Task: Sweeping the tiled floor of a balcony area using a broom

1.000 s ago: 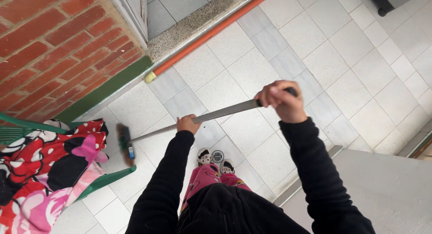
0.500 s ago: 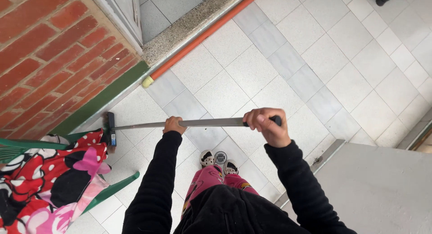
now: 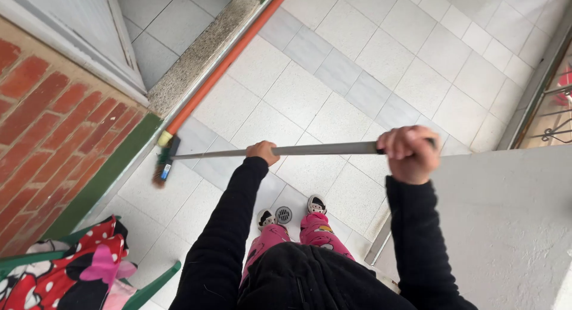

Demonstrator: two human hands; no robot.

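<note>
I hold a broom with a long grey metal handle (image 3: 322,148) across my body. My left hand (image 3: 263,151) grips the handle near its middle. My right hand (image 3: 411,152) is closed around the black upper end. The broom's head (image 3: 164,162), with brown bristles and a green and blue block, rests on the white tiled floor (image 3: 298,95) close to the foot of the brick wall (image 3: 53,125). An orange stick with a yellow tip (image 3: 220,69) lies along the floor beside the door step, its tip just above the broom's head.
A green plastic chair (image 3: 152,283) draped with red, black and pink patterned cloth (image 3: 65,274) stands at lower left. A grey low wall (image 3: 506,220) fills the right. A round floor drain (image 3: 284,215) sits between my feet. A doorway step (image 3: 196,54) lies upper left.
The broom's head has swept forward along the wall, away from the chair toward the orange stick's tip. My right hand has moved right, and the view has turned toward the doorway.
</note>
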